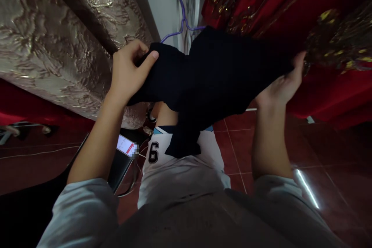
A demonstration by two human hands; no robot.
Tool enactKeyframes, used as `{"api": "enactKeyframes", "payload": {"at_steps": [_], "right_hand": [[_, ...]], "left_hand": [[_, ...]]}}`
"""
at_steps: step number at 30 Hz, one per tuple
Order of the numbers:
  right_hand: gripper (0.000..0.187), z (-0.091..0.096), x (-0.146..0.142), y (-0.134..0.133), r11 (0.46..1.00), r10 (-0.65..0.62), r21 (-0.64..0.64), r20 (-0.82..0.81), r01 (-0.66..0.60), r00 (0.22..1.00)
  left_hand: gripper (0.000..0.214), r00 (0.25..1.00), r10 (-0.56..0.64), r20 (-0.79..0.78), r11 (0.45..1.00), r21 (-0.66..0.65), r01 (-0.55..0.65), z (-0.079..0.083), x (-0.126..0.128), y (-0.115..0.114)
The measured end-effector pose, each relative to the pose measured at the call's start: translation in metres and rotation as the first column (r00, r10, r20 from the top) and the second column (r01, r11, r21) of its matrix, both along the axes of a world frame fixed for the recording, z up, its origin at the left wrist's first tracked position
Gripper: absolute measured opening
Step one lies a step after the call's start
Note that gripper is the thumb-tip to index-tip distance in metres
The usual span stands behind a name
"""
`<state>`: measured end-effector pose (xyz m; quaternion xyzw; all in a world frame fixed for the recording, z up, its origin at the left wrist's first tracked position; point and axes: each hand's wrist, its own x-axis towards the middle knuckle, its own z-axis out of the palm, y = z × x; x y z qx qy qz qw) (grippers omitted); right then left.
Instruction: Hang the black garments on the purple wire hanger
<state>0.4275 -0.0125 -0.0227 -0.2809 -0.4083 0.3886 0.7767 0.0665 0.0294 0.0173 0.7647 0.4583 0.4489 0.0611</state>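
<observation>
A dark navy or black garment point(215, 73) hangs in front of me, spread between my two hands. The purple hanger point(183, 19) shows above its neckline, with its shoulders running into the cloth. My left hand point(130, 66) pinches the garment's left part, thumb on top of the cloth and fingers behind it. At the far right end my right hand point(286, 81) is under and behind the cloth, its fingers partly hidden by the fabric. The lower end of the garment rests over my white shorts point(215, 151). Its exact kind is hard to make out in the dark.
Shiny beige embossed cloth point(66, 38) hangs at the left. Red fabric with gold sequins point(328, 38) hangs at the right. A phone point(127, 145) with cables lies on a black seat point(117, 168) by my left arm. Red floor tiles point(238, 139) lie below.
</observation>
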Motion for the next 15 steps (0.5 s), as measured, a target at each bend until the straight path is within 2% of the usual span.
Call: {"api": "enactKeyframes", "payload": {"at_steps": [2,3,5,7,8,10,12,13,14,15], "right_hand": [[0.041,0.011,0.008,0.014,0.992,0.092,0.091,-0.039,-0.088,0.995],[0.032,0.017,0.009,0.020,0.990,0.096,0.109,-0.035,-0.092,0.995],[0.023,0.024,0.003,0.028,0.996,0.038,0.073,0.053,-0.042,0.998],[0.029,0.024,-0.009,0.027,1.000,-0.005,-0.020,0.223,0.010,0.975],[0.035,0.021,-0.017,0.022,0.997,0.026,-0.081,0.308,-0.002,0.951],[0.051,0.009,-0.030,0.009,0.966,0.230,-0.209,0.413,-0.153,0.881],[0.062,-0.005,-0.041,-0.004,0.884,0.458,-0.316,0.440,-0.344,0.772],[0.062,-0.012,-0.047,-0.009,0.860,0.507,-0.340,0.472,-0.381,0.722],[0.057,-0.018,-0.052,-0.012,0.871,0.490,-0.334,0.533,-0.360,0.690],[0.051,-0.023,-0.058,-0.013,0.909,0.417,-0.296,0.621,-0.294,0.664]], "left_hand": [[0.034,0.999,0.020,-0.028,1.000,-0.015,-0.020,0.004,0.008,0.004],[0.036,0.998,0.029,-0.047,0.999,-0.030,-0.031,0.005,0.010,0.007],[0.036,0.994,0.041,-0.097,0.997,-0.062,-0.047,0.004,0.010,0.015],[0.032,0.990,0.043,-0.136,0.996,-0.075,-0.054,-0.001,0.003,0.020],[0.030,0.990,0.040,-0.133,0.996,-0.071,-0.050,-0.004,-0.002,0.021],[0.025,0.996,0.030,-0.080,0.999,-0.038,-0.033,-0.013,-0.011,0.018],[0.024,1.000,0.003,-0.014,1.000,-0.010,-0.003,-0.020,-0.015,0.011],[0.026,1.000,-0.017,0.004,1.000,-0.008,0.017,-0.021,-0.015,0.005],[0.032,0.999,-0.044,0.005,0.999,-0.019,0.044,-0.021,-0.013,-0.001],[0.040,0.996,-0.089,-0.006,0.995,-0.040,0.089,-0.018,-0.010,-0.009]]}}
